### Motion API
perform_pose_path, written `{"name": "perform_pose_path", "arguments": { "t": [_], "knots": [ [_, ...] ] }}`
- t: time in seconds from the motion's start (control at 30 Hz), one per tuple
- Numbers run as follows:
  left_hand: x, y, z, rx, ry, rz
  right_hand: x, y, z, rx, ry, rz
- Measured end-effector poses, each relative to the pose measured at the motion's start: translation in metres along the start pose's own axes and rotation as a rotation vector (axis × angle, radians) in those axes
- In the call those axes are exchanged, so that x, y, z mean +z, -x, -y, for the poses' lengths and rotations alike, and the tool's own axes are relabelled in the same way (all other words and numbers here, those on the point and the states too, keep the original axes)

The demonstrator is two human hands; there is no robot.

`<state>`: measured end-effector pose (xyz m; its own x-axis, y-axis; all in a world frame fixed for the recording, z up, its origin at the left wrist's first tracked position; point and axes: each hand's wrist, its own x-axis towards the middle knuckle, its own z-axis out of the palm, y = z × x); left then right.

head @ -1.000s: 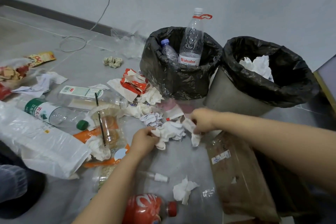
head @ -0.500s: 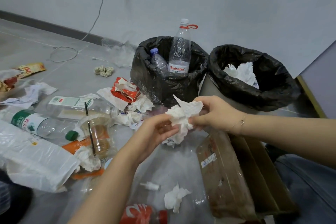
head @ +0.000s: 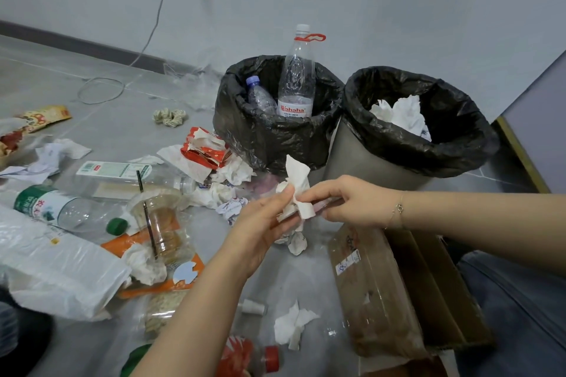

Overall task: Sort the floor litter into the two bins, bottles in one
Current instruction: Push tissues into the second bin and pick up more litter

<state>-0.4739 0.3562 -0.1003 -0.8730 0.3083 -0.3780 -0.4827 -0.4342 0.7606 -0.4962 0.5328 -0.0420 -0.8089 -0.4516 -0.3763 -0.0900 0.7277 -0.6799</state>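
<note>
left hand [head: 260, 229]: fingers curled loosely round a bunch of white tissue [head: 295, 190], palm turned up a bit, gripping the lower crumpled part

right hand [head: 349, 202]: thumb and forefinger pinching the same tissue from the other side, rest of the fingers half folded; thin bracelet on the wrist

tissue spot: up in the air between both hands, just in front of the two bins, one corner sticking straight up

left bin [head: 245, 119]: black liner, tall clear bottle [head: 297, 79] with a red label standing in it, smaller blue-capped bottle [head: 258, 95] leaning next to it

right bin [head: 382, 144]: black liner too, white tissue already sitting inside

floor [head: 107, 131]: lots still down there, including a green-capped bottle [head: 64, 208] lying on its side, a clear cup with straw [head: 159, 217], a red-capped bottle [head: 254, 358] at the bottom edge, another tissue wad [head: 292, 324] near it, and a red wrapper [head: 205, 151] by the left bin

cardboard [head: 428, 291]: flattened brown box lying under the right forearm

vs half a second ago: pretty much the same grip, but the tissue looks squeezed tighter and the hands have drifted a touch right, closer to the right bin. A second ago both hands were down on the floor gathering it
</note>
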Motion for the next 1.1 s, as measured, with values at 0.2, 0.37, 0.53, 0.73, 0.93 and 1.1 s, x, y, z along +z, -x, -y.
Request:
{"name": "perform_pose_path", "arguments": {
  "t": [0.2,0.37,0.53,0.73,0.93,1.1],
  "knots": [
    [-0.021,-0.012,0.007,-0.048,-0.033,-0.156,0.013,-0.014,0.004,0.024,-0.005,0.09],
    [-0.042,-0.016,0.006,-0.021,0.012,-0.255,0.018,-0.033,0.003,0.081,-0.085,-0.007],
    [-0.072,-0.018,-0.006,0.038,-0.04,-0.422,0.033,-0.076,-0.017,0.054,0.569,0.072],
    [-0.092,-0.015,-0.017,0.078,0.04,-0.508,0.075,-0.103,-0.048,-0.147,1.043,0.374],
    [-0.095,-0.018,-0.013,0.063,0.071,-0.499,0.093,-0.111,-0.062,-0.167,0.963,0.272],
    [-0.092,-0.017,-0.012,0.054,0.076,-0.48,0.095,-0.104,-0.053,-0.105,0.965,0.272]
  ]
}}
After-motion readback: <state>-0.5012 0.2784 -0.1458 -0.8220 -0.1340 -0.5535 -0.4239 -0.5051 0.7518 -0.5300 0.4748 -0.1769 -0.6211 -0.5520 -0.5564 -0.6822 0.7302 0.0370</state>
